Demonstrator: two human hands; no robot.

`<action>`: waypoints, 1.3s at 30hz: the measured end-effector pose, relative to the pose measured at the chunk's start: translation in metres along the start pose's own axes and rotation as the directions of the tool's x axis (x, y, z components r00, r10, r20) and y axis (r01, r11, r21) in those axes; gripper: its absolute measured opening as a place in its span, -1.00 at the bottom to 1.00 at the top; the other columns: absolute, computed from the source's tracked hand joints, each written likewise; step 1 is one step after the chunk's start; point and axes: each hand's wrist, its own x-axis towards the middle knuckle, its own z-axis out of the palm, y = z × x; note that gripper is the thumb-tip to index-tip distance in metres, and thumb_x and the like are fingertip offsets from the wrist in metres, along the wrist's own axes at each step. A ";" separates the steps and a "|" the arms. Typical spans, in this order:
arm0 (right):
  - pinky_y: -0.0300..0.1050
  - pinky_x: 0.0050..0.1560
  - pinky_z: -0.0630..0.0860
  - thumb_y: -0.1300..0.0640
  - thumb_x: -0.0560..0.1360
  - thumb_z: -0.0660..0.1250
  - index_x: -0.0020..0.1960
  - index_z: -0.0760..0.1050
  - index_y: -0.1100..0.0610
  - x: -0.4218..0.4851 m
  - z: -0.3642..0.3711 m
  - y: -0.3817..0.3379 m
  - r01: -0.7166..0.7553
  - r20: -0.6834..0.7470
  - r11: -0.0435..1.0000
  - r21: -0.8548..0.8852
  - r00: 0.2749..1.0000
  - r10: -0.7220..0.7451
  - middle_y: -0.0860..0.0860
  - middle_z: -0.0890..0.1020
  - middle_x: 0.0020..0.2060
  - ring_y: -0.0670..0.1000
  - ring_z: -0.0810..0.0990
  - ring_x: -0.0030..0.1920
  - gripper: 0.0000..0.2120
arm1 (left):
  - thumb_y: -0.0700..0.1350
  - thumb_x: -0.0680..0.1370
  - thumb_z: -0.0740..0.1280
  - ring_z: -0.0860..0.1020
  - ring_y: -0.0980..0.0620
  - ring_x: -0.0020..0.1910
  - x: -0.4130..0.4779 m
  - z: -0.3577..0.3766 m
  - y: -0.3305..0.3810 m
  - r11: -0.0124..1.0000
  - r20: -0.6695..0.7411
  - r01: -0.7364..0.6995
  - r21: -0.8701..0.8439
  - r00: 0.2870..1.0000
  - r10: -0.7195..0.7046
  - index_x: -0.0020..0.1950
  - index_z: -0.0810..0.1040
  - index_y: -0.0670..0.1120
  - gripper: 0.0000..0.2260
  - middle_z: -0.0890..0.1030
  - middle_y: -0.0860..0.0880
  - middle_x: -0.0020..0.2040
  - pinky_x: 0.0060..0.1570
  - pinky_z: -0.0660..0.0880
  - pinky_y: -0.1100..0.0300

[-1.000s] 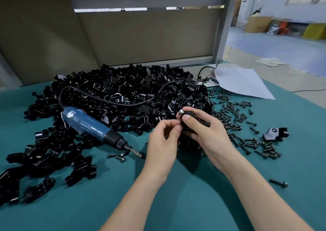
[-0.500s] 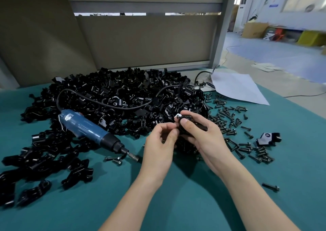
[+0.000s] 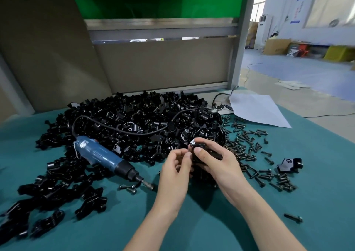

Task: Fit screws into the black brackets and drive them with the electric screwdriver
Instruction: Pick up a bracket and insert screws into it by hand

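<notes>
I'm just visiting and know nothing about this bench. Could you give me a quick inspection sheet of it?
Surface: teal mat, back part buried under parts.
Job's things: large heap of black brackets; blue electric screwdriver lying at the left; loose screws scattered right.
Clutter: white paper sheet far right; a stray bracket and a stray screw lying apart.
Hands: right hand grips one bracket; left hand has fingertips at it; whether they pinch a screw cannot be told.
Cables: black cord runs from the screwdriver across the heap.
Surroundings: grey partition behind; cardboard box and yellow bin on the floor beyond.
</notes>
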 end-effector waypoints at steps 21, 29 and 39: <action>0.03 0.24 0.63 -0.01 0.48 0.49 0.15 0.68 -0.16 0.004 -0.003 0.006 0.061 -0.002 0.993 -0.097 0.998 -0.062 -0.06 0.74 0.09 -0.02 0.71 0.13 -0.75 | -0.14 0.66 0.30 0.63 0.11 -0.11 0.001 -0.004 -0.002 1.000 0.026 0.003 -0.023 1.000 -0.003 0.09 0.56 0.05 -0.90 0.69 -0.03 -0.04 -0.07 0.57 0.21; 0.17 0.32 0.57 0.01 0.53 0.50 0.18 0.68 -0.15 0.006 -0.004 0.008 0.051 -0.023 0.991 -0.126 0.998 -0.055 -0.05 0.73 0.12 0.02 0.69 0.19 -0.77 | -0.22 0.64 0.30 0.63 0.13 0.00 0.000 0.000 0.003 0.999 0.034 0.013 -0.034 0.999 -0.012 0.12 0.57 0.08 -0.80 0.67 0.10 0.01 -0.03 0.58 0.19; -0.07 0.18 0.65 0.07 0.54 0.47 0.16 0.68 -0.17 0.004 -0.004 0.008 0.034 -0.033 0.990 -0.139 0.999 -0.039 -0.06 0.75 0.05 0.00 0.72 0.12 -0.77 | -0.29 0.64 0.28 0.61 0.15 -0.02 -0.001 -0.003 0.003 1.000 0.089 0.015 -0.007 0.996 -0.014 0.14 0.55 0.09 -0.73 0.66 0.08 -0.01 0.05 0.56 0.20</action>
